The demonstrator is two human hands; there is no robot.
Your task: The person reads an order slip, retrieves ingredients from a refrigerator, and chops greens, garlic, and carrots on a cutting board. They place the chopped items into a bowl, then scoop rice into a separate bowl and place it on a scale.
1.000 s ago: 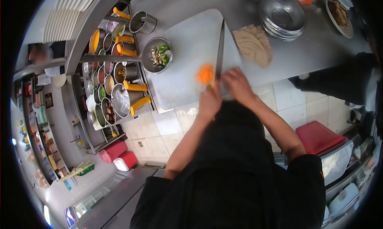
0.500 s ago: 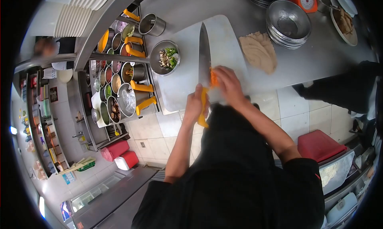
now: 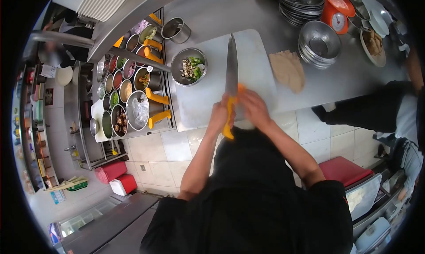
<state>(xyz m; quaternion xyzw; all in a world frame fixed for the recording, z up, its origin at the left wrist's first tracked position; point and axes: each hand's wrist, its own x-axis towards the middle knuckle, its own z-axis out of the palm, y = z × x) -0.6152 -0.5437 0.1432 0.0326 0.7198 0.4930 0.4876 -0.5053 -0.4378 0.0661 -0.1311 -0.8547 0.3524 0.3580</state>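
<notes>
My left hand (image 3: 218, 117) is wrapped round the yellow handle (image 3: 230, 110) of a large chef's knife (image 3: 232, 68). Its blade points away from me over a white cutting board (image 3: 203, 101). Beside the knife handle, my right hand (image 3: 256, 108) has its fingers bent together, somewhat blurred, on orange carrot pieces (image 3: 241, 86) that lie against the blade's right side. Most of the carrot is hidden by the fingers. At the board's left edge stands a metal bowl (image 3: 176, 74) with chopped green and pale pieces in it.
Metal containers with ingredients and yellow-handled tools (image 3: 157, 97) line the left. A beige cloth (image 3: 287, 70), stacked bowls (image 3: 319, 39) and an orange scale (image 3: 338, 21) are on the steel counter (image 3: 212, 15). Another person in dark trousers (image 3: 367, 107) stands at right.
The view has shifted, so the counter appears lower. My right hand has come closer to the knife handle and covers more of the carrot. My left hand keeps its hold on the knife.
</notes>
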